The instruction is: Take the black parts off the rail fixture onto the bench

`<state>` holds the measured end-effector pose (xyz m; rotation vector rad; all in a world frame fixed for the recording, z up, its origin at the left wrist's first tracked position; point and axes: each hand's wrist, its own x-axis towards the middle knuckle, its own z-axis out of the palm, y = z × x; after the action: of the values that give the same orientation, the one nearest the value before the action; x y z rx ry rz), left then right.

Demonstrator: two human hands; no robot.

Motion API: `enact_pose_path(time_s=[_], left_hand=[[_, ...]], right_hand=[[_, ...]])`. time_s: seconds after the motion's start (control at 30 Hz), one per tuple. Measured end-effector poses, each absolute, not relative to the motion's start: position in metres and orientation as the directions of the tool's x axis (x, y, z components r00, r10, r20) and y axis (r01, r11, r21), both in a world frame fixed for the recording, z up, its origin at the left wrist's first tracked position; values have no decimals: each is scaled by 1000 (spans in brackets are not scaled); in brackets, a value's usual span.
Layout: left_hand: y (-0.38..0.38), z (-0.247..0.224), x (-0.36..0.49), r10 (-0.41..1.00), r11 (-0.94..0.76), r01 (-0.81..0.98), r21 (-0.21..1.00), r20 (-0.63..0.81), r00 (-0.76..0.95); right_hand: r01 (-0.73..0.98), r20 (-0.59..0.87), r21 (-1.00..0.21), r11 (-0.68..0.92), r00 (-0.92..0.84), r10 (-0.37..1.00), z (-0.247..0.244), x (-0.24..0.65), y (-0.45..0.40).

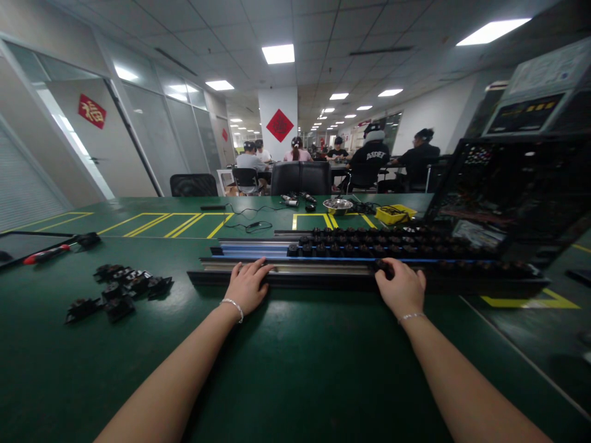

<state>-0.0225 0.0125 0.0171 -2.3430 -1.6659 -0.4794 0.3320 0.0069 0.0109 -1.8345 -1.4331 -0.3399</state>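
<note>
A long black rail (pixel 323 281) with a metallic channel lies across the green table in front of me. Toward its left end, my left hand (pixel 247 288) grips it, the fingers over the top and the thumb along the near side. My right hand (pixel 402 288) is closed on a small black part (pixel 382 266) at the rail's channel; the fingers hide much of it. Farther right, similar black parts (pixel 484 269) sit in a row along the same rail. Just behind lies a blue-lined rail (pixel 258 251) carrying more black parts (pixel 335 249).
Loose black parts (pixel 122 286) lie in a cluster at left, near a red-and-black screwdriver (pixel 46 253). Behind the rails are a metal bowl (pixel 337 205), a yellow basket (pixel 395 214) and cables. A large dark open case (pixel 512 197) stands at right. Several people sit farther back.
</note>
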Motion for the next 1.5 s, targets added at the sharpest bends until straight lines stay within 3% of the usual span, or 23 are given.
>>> enact_pose_path(time_s=[1.5], left_hand=[[13,16,-23,872,-328,945,-2,384,303]], right_hand=[[902,596,-431,16,272,756,13,326,6]])
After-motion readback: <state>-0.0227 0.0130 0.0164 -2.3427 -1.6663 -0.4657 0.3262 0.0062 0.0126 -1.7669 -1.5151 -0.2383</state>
